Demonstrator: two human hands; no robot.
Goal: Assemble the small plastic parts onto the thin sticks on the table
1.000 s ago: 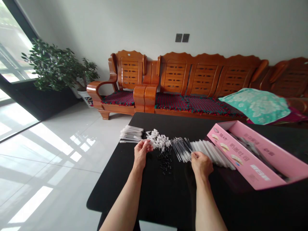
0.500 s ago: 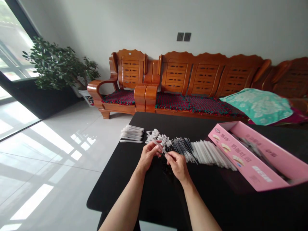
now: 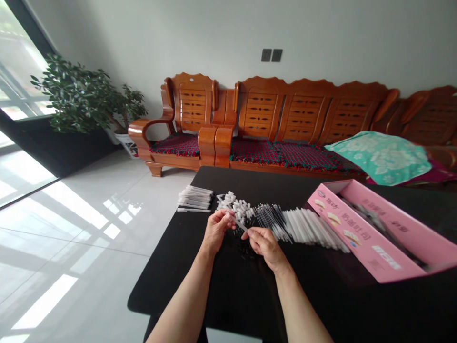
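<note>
Head view: thin clear tube [image 3: 241, 225] pinched between thumb and forefinger of the right hand [image 3: 266, 245]; its far end disappears into the curled left hand [image 3: 216, 227], grip there hidden. Just under both hands, black small parts [image 3: 243, 248], partly covered. Risk: a slipped pinch could drop the tube, scattering white plastic pieces [image 3: 233, 205] just ahead.

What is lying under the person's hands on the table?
Small black pieces lie under the right hand, beside the left hand; together they hold a thin clear tube. The hands hide the pile's middle.
</note>
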